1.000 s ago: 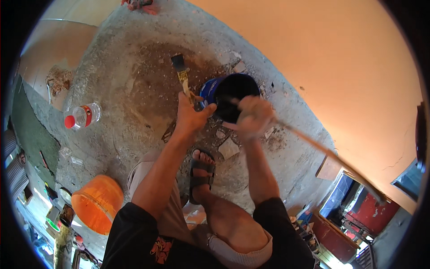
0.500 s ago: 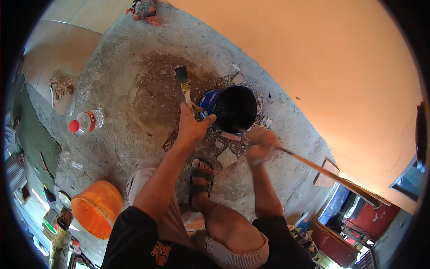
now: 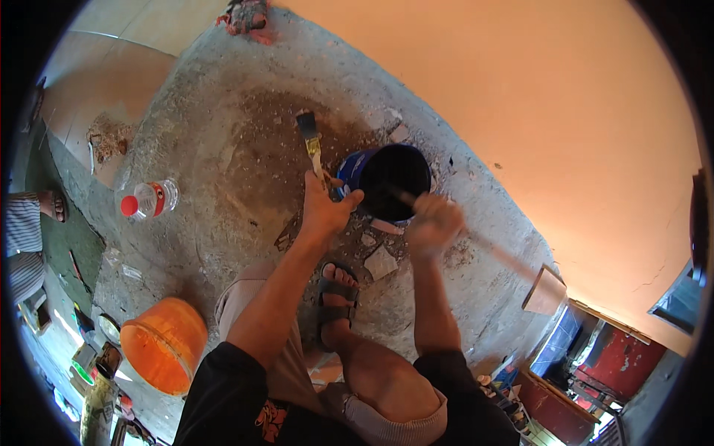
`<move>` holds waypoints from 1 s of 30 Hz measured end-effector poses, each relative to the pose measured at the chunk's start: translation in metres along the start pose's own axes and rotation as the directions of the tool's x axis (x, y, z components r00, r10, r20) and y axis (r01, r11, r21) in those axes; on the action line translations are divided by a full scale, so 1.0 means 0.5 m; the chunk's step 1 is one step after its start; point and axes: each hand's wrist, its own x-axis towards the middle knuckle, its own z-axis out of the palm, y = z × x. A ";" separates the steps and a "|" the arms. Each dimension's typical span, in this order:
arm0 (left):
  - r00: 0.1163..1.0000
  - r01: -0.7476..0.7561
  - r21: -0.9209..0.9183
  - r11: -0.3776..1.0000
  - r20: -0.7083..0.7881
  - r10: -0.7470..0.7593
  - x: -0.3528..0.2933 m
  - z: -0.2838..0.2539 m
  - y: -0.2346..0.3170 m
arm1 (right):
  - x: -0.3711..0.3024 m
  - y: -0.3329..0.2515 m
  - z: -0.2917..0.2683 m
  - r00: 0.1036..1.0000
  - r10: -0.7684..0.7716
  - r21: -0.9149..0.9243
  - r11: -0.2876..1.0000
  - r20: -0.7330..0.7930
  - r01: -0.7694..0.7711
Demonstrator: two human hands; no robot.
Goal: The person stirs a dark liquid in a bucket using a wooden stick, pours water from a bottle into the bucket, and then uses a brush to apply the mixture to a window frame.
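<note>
My left hand (image 3: 324, 211) is closed on the pale handle of a paintbrush (image 3: 313, 146), its dark bristles pointing up and away from me. The same hand's fingers lie against the side of a blue bucket (image 3: 351, 168), which is tilted with its dark mouth toward the right. Wrapped round a long wooden stick (image 3: 498, 254), my right hand (image 3: 433, 223) is just outside the bucket's mouth. One end of the stick reaches into the bucket; the rest, smeared by motion, slants out to the right. Darkness hides the bucket's contents.
Broken tile pieces (image 3: 381, 263) and rubble lie around the bucket, near my sandalled foot (image 3: 338, 293). A clear bottle with a red cap (image 3: 156, 199) and an orange bucket (image 3: 165, 343) stand left. An orange wall (image 3: 535, 111) borders the right. Another person's foot (image 3: 52, 205) shows far left.
The stick's near end has gone from beside the bucket to inside its mouth, moved by my right hand. Another person's striped-clothed leg and foot have come further in at the left.
</note>
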 end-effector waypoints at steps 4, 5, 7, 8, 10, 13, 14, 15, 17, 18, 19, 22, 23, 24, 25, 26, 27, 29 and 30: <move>0.998 -0.049 0.138 0.989 -0.019 0.052 0.001 -0.001 -0.010 | 0.026 0.016 -0.015 0.985 -0.171 -0.510 0.850 -0.029 0.133; 1.000 -0.015 0.050 0.999 -0.007 0.015 0.005 0.001 -0.013 | 0.024 0.026 -0.021 0.964 -0.265 -0.712 0.676 0.006 0.191; 1.000 0.005 -0.041 0.999 0.023 -0.004 0.010 0.004 -0.022 | 0.003 0.035 -0.042 0.908 -0.361 -0.744 0.544 0.210 0.388; 0.998 -0.061 -0.024 0.998 0.004 0.061 0.011 0.004 -0.026 | -0.016 0.039 -0.049 0.924 -0.354 -0.586 0.720 0.149 0.370; 0.991 -0.127 0.003 0.992 -0.040 0.127 0.017 -0.001 -0.029 | -0.050 0.036 -0.060 0.972 -0.170 -0.030 0.985 -0.165 0.167; 1.000 0.006 -0.080 0.997 0.029 -0.003 0.023 0.004 -0.032 | -0.071 0.021 -0.075 0.685 0.673 -0.247 0.639 -0.279 -0.728; 0.999 -0.030 -0.094 0.995 0.023 0.032 0.020 0.010 -0.033 | -0.070 0.021 -0.078 0.903 0.336 -0.402 0.813 -0.266 -0.421; 0.999 -0.051 -0.057 0.997 0.000 0.051 0.021 0.007 -0.031 | -0.066 0.031 -0.075 0.983 -0.051 -0.519 0.853 -0.176 -0.049; 0.990 -0.120 0.071 0.990 -0.066 0.125 0.012 0.006 -0.028 | -0.054 0.057 -0.076 0.907 -0.419 -0.559 0.763 -0.044 0.325; 0.991 -0.115 0.080 0.990 -0.062 0.120 0.014 0.000 -0.025 | -0.044 0.079 -0.078 0.921 -0.387 -0.642 0.698 0.033 0.316; 0.993 -0.097 0.132 0.987 -0.056 0.105 0.013 0.001 -0.022 | -0.045 0.088 -0.087 0.939 -0.331 -0.743 0.604 0.094 0.288; 0.996 0.083 -0.055 0.995 0.038 -0.081 0.014 0.002 -0.017 | -0.055 0.126 -0.104 0.976 0.069 -0.977 -0.069 -0.207 -0.202; 1.000 -0.025 -0.032 0.999 0.013 0.026 0.015 0.000 -0.016 | -0.058 0.116 -0.115 0.986 0.137 -0.917 0.373 -0.094 -0.139; 0.999 -0.050 -0.001 0.999 -0.002 0.050 0.014 0.001 -0.016 | -0.058 0.113 -0.115 0.999 0.052 -0.806 0.592 0.006 -0.026; 0.988 -0.150 -0.023 0.988 -0.046 0.149 0.015 0.000 -0.018 | -0.054 0.099 -0.117 0.992 -0.102 -0.721 0.682 0.069 0.121; 0.990 -0.126 0.065 0.990 -0.055 0.129 0.015 0.000 -0.019 | -0.042 0.083 -0.114 0.977 -0.185 -0.722 0.661 0.104 0.202; 0.996 -0.076 0.167 0.983 -0.039 0.083 0.015 0.001 -0.021 | -0.025 0.072 -0.103 0.954 -0.256 -0.792 0.545 0.155 0.275; 1.000 -0.009 0.048 0.999 0.010 0.008 0.017 0.001 -0.026 | 0.022 0.051 -0.074 0.927 -0.265 -0.920 0.215 0.267 0.326; 0.999 0.028 -0.067 0.997 0.041 -0.025 0.022 0.000 -0.026 | 0.039 0.041 -0.055 0.920 -0.325 -0.933 0.203 0.222 0.297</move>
